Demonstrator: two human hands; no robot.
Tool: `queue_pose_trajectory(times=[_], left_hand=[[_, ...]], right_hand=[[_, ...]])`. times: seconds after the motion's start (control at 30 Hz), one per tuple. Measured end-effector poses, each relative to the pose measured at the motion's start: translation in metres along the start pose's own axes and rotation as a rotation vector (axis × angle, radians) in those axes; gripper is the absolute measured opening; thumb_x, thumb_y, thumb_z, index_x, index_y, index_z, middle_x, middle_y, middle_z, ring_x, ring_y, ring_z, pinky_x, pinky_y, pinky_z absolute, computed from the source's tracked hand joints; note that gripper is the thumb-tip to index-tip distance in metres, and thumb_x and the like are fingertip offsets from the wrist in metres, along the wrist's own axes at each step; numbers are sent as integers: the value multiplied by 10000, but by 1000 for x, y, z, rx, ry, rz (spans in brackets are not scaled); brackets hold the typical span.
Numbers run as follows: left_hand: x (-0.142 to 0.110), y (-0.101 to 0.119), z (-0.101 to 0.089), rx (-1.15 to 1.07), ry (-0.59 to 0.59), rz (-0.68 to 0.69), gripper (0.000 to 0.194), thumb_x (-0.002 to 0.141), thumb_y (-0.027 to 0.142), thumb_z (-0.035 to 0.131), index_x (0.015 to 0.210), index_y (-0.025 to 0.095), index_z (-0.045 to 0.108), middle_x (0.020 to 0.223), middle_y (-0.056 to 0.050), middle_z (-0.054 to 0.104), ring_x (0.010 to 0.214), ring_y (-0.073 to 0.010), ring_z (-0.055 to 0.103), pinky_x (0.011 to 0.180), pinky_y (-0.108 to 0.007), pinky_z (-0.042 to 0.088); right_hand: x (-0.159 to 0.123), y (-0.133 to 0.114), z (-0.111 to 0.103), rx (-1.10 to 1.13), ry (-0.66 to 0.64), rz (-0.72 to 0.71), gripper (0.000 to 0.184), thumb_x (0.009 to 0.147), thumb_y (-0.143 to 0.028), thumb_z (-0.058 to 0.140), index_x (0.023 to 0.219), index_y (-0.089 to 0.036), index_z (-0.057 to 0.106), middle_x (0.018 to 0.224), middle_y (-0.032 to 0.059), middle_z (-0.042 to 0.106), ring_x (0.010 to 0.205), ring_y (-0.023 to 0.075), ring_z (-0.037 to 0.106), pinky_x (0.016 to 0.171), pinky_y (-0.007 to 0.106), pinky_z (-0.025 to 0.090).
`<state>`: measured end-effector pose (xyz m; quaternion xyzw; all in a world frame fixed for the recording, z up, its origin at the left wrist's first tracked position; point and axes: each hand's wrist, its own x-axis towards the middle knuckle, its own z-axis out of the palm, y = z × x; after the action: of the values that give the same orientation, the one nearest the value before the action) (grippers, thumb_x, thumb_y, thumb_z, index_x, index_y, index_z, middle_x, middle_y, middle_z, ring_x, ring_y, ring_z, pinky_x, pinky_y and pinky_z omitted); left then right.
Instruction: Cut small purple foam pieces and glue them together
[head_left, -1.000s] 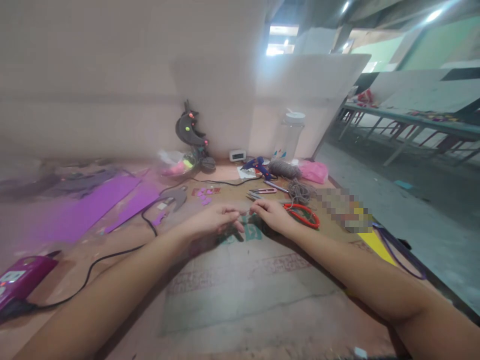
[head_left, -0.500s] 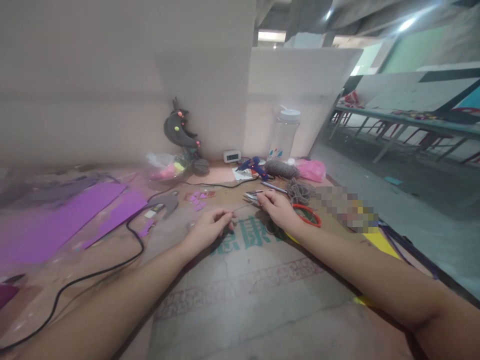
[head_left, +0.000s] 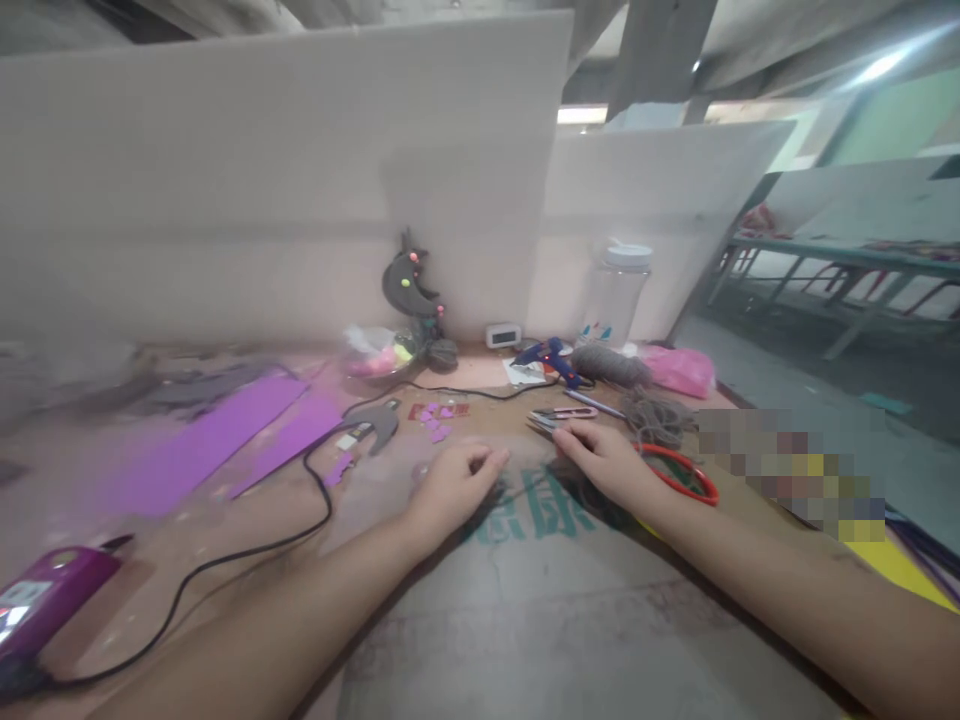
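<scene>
My left hand hovers low over the table, thumb and forefinger pinched together. My right hand is also in a pinch, a short gap away. Whatever the fingers hold is too thin or hidden to make out. Just beyond my right fingertips lies a pair of small pink snips, beside a pen. Behind my right wrist is a red ring-shaped handle. Loose grey yarn and a grey yarn skein lie further back. Small purple cut pieces lie beyond my left hand.
A blue glue gun, white clock, clear bottle and pink bag line the back. A grey crescent ornament stands behind a bowl. Purple sheets, a black cable and a magenta device lie left.
The view has swung left, so things sit further right and lower. Both hands stay pinched. A faint thin strand between them earlier cannot be made out now.
</scene>
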<state>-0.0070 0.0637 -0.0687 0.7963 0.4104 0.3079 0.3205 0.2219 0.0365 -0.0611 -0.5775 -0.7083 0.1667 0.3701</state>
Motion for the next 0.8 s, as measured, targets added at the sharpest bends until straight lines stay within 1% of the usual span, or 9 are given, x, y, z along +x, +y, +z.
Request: queue_pose_trajectory(times=[0.07, 0.13, 0.2, 0.27, 0.33, 0.4, 0.5, 0.6, 0.8], left_hand=[[6, 6, -12, 89, 90, 43, 383, 906, 427, 505, 606, 190, 535, 710, -31, 608, 730, -178, 557, 694, -291, 416], [20, 9, -35, 257, 145, 122, 289, 925, 383, 502, 754, 188, 630, 788, -32, 664, 769, -179, 596, 714, -287, 440], [39, 3, -71, 429, 210, 30, 252, 950, 351, 490, 902, 209, 692, 882, -20, 717, 824, -173, 644, 759, -274, 474], [60, -13, -115, 507, 278, -79, 228, 953, 291, 507, 1026, 217, 711, 980, -30, 739, 923, -192, 665, 843, -291, 489], [77, -39, -161, 579, 347, -209, 228, 962, 240, 514, 1075, 186, 705, 1070, -83, 726, 1028, -232, 656, 931, -355, 491], [88, -67, -203, 633, 394, -346, 237, 975, 277, 554, 1147, 159, 665, 1173, -115, 679, 1076, -248, 640, 958, -434, 510], [99, -105, -243, 659, 375, -473, 365, 955, 350, 615, 1269, 164, 589, 1273, -110, 616, 1080, -245, 638, 901, -458, 562], [112, -133, -253, 646, 302, -505, 367, 952, 348, 621, 1270, 167, 589, 1272, -107, 615, 1083, -247, 638, 898, -452, 564], [140, -167, -227, 576, 188, -417, 363, 956, 353, 614, 1264, 161, 594, 1272, -107, 617, 1077, -248, 639, 899, -454, 564]], right_hand=[[-1, 0, 0, -21, -42, -12, 385, 919, -445, 453, 625, -205, 517, 584, -2, 542, 592, 176, 511, 585, 282, 354], [-2, 1, -1, -83, -85, -16, 406, 936, -465, 427, 632, -208, 506, 599, 3, 562, 604, 184, 536, 591, 285, 367], [-3, 2, -1, -136, -117, -19, 417, 950, -475, 401, 644, -210, 503, 612, 8, 572, 614, 191, 557, 593, 286, 378], [-3, 3, -1, -165, -138, -23, 419, 954, -475, 385, 656, -211, 514, 615, 14, 581, 618, 198, 573, 590, 288, 388], [-5, 3, -1, -181, -154, -24, 415, 955, -474, 377, 667, -212, 520, 625, 23, 599, 627, 204, 586, 595, 292, 401], [-6, 3, -1, -198, -178, -14, 414, 957, -478, 367, 677, -214, 520, 640, 33, 618, 633, 211, 597, 601, 300, 409], [-7, 4, 2, -212, -217, 8, 422, 960, -494, 361, 687, -218, 529, 648, 45, 635, 642, 225, 612, 607, 314, 413], [-7, 6, 5, -194, -227, 22, 428, 965, -500, 365, 685, -227, 538, 644, 49, 640, 636, 230, 611, 603, 317, 419], [-7, 2, 6, -191, -227, 48, 408, 955, -484, 400, 662, -234, 535, 634, 44, 636, 615, 220, 598, 591, 302, 421]])
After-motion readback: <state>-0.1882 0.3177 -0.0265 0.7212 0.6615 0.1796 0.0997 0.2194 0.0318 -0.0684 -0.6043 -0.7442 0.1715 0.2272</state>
